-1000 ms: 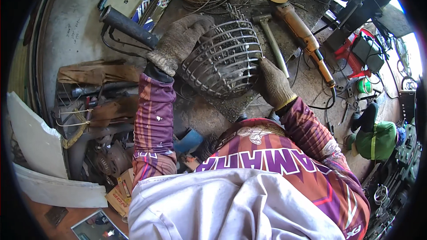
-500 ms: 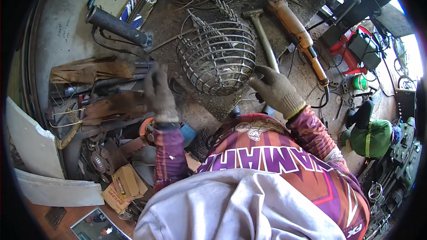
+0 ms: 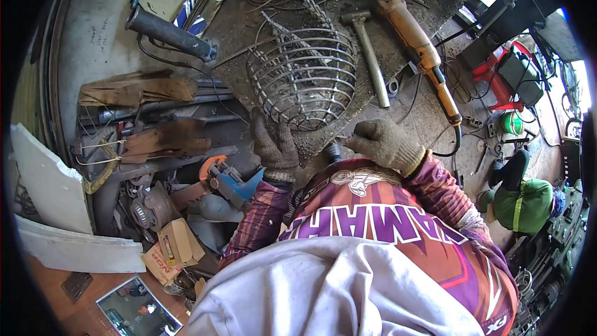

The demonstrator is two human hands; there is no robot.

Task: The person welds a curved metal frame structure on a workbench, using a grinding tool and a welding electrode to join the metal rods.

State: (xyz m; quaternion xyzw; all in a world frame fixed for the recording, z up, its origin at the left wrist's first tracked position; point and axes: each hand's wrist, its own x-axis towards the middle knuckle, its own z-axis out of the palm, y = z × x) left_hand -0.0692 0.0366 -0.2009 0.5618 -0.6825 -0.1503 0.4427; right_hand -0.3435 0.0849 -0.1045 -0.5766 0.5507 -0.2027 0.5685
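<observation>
A round cage of bent metal rods [image 3: 303,81], with knobbly weld marks along its ribs, lies on a dark metal work plate [image 3: 367,96]. My left hand [image 3: 275,149], in a grey-brown knit glove, is at the cage's lower left edge. Its fingers point up and are apart; I cannot tell whether they touch the rods. My right hand [image 3: 388,146], gloved alike, is to the lower right of the cage, apart from it. Its fingers are curled in and the thumb is pressed close, hiding whatever may be between them. A hammer [image 3: 371,62] lies right of the cage.
An orange angle grinder [image 3: 415,37] with a disc lies at the right. A dark metal pipe [image 3: 171,34] rests at the upper left. Brown leather pieces [image 3: 137,92] and a blue tool [image 3: 239,183] lie left. A person in green [image 3: 525,205] crouches at the far right.
My left hand has moved right to the cage's lower left edge. The right hand has come away from the cage's right side, down toward me, its fingers now curled. The cage has stayed put.
</observation>
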